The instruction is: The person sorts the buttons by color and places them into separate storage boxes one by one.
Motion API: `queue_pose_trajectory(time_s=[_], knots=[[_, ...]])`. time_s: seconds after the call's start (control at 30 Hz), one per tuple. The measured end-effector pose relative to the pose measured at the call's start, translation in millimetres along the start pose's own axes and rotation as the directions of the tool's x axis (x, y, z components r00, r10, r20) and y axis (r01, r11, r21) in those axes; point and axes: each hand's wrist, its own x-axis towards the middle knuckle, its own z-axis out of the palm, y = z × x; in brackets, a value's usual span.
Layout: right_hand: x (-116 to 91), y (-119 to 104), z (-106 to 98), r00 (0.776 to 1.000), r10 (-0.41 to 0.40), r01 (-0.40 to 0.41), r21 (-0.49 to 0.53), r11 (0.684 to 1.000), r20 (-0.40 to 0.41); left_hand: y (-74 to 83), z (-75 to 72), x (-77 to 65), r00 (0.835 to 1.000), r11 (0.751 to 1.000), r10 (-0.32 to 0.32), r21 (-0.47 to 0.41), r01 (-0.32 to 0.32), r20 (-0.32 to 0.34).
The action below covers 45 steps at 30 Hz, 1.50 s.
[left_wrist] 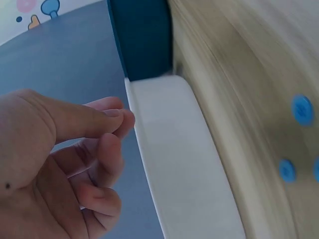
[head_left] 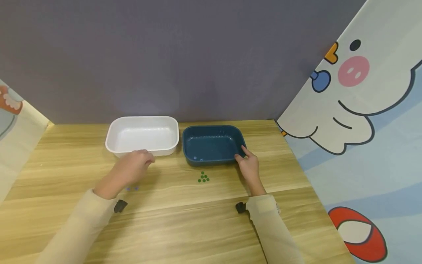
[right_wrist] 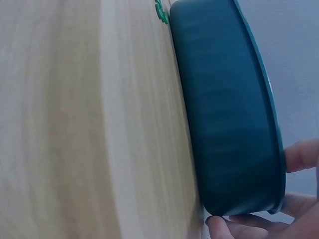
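Note:
My left hand (head_left: 133, 167) is over the front rim of a white rectangular tray (head_left: 145, 152). In the left wrist view its thumb and index fingertips meet beside the tray's rim, the other fingers curl, and no thing shows between them. My right hand (head_left: 249, 167) grips a dark teal tray (head_left: 214, 161) at its right front corner, with fingers over the rim and against the end wall. Several small green buttons (head_left: 203, 177) lie in front of the teal tray. Blue buttons (left_wrist: 302, 109) lie on the table before the white tray, close to my left forearm.
Both trays stand side by side on a wood-grain table (head_left: 178, 220), against a grey back panel (head_left: 165, 66). Two small pale round shapes (head_left: 195, 158) show inside the teal tray's front edge. A cartoon-printed panel (head_left: 362, 139) borders the right side.

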Motion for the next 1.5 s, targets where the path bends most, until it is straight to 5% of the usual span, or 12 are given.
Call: queue_pose_trajectory(time_s=[0.5, 0.83, 1.5], knots=[[0, 1, -1, 1.0, 0.014, -0.014, 0.01, 1.0, 0.0, -23.2, -4.6, -30.9, 0.971, 0.983, -0.175, -0.018, 0.181, 0.165], [0, 0, 0, 1.0, 0.002, -0.002, -0.005, 1.0, -0.001, -34.8, 1.8, -43.6, 0.926, 0.975, -0.216, 0.012, 0.224, 0.309], [0, 0, 1, 1.0, -0.007, 0.007, 0.006, 1.0, -0.001, -43.1, 17.0, -42.5, 0.927, 0.975, -0.22, 0.034, 0.22, 0.304]])
